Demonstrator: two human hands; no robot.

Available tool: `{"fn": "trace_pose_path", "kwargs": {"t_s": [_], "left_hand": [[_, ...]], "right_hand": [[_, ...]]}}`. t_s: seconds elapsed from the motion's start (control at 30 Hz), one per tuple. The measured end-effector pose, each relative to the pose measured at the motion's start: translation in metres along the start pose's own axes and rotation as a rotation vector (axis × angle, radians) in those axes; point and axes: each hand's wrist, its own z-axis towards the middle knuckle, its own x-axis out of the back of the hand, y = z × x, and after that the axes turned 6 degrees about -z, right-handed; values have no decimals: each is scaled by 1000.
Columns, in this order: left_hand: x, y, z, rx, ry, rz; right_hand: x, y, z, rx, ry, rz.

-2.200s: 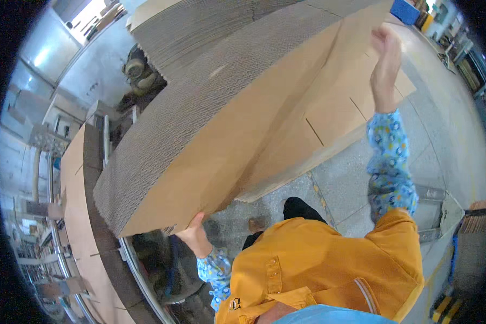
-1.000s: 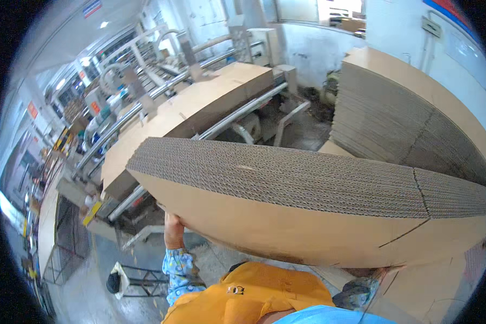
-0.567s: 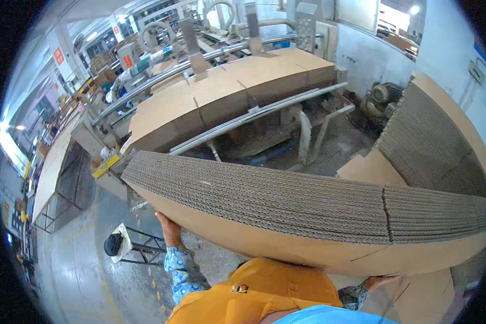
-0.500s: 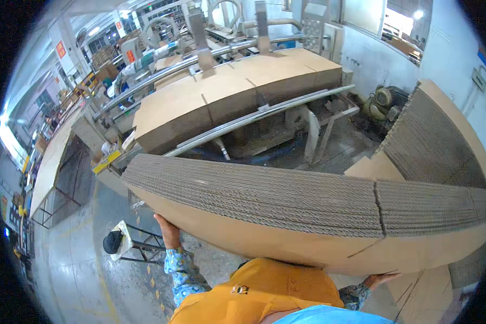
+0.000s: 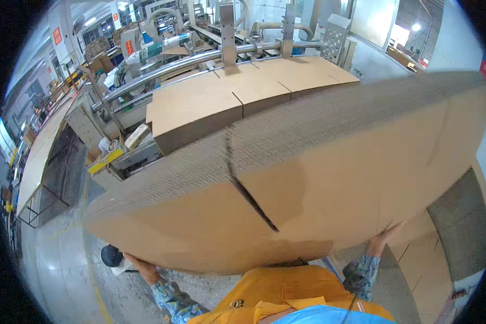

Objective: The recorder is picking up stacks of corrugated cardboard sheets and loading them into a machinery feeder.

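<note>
A thick stack of slotted cardboard sheets (image 5: 318,183) spans the view in front of my body, its corrugated edges facing up and away. My left hand (image 5: 143,268) supports its lower left edge, with the fingers partly hidden under the cardboard. At the lower right, my right hand (image 5: 382,240) presses against the bottom edge, slightly blurred. The stack leans against my orange apron (image 5: 291,286) and its right end rides higher than its left. Behind it, another pile of cardboard sheets (image 5: 200,102) lies on the machine, partly covered by the stack I hold.
Metal rails (image 5: 162,73) and upright plates (image 5: 228,38) of the machine stand beyond the pile. More stacked cardboard (image 5: 464,210) is at the right. A long table (image 5: 46,146) runs along the left. A dark cap (image 5: 112,255) rests near my left hand.
The held stack has risen and swung left, its right end lifting and now covering part of the machine. Both hands moved with it, the left one leftward and down, the right one up.
</note>
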Motion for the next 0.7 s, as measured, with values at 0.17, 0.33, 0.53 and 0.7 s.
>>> {"fn": "trace_pose_path", "kwargs": {"t_s": [0.17,0.33,0.53,0.7], "left_hand": [[-28,31,36,-29,69,64],[-92,57,70,-20,177,251],[-182,47,121,12,45,363],[-226,25,173,31,-283,861]], "right_hand": [[-112,12,7,-109,-249,74],[-209,49,49,-220,-256,134],[-288,116,111,-292,-407,131],[-334,176,166,-399,-449,82]]}}
